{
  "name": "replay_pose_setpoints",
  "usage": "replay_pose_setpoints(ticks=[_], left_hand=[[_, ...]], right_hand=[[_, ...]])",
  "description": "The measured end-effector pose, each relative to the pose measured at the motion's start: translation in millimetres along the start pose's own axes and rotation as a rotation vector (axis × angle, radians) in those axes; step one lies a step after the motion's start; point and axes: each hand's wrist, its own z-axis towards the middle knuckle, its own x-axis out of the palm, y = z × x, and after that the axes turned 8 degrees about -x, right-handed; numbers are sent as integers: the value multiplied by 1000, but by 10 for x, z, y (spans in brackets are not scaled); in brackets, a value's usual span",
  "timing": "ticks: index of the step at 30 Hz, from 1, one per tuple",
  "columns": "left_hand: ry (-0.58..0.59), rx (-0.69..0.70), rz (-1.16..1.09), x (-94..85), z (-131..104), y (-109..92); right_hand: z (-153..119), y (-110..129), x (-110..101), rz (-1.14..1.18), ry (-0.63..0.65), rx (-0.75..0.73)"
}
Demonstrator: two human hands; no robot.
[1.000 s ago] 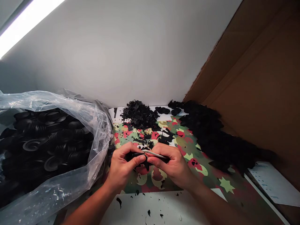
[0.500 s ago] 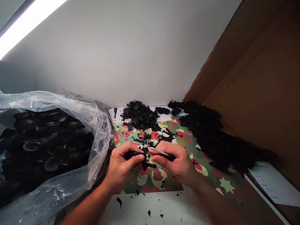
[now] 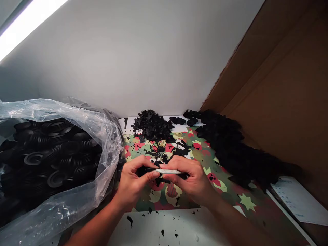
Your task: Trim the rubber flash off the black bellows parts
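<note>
Tool (image 3: 167,171), slim, white; black piece (image 3: 148,169), mostly hidden

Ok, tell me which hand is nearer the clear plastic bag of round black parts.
Left. The left hand is to the right of the clear plastic bag; the right hand is farther right, pinching a slim white object.

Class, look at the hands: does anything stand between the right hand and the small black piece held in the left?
Yes: the slim, whitish, stick-shaped object pinched in the right hand spans the gap, its tip by the left hand and the small black piece. Nothing else visibly intervenes.
</note>
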Motion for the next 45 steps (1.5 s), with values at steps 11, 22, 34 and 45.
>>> replay_pose_setpoints(ticks=[11,22,34,45], left_hand=[[22,-35,-40,-1,-5,38],[19,-32,-63,0,-7,65],[13,-63,-23,19,4,21],[-76,-52,77,10,44,41]], right_hand=[[-6,6,-13,-43,17,-35],[-20,0,1,-64,40,-26],[-23,20,32,-10,-2,152],[-25,-232,-65,-143,-108,429]])
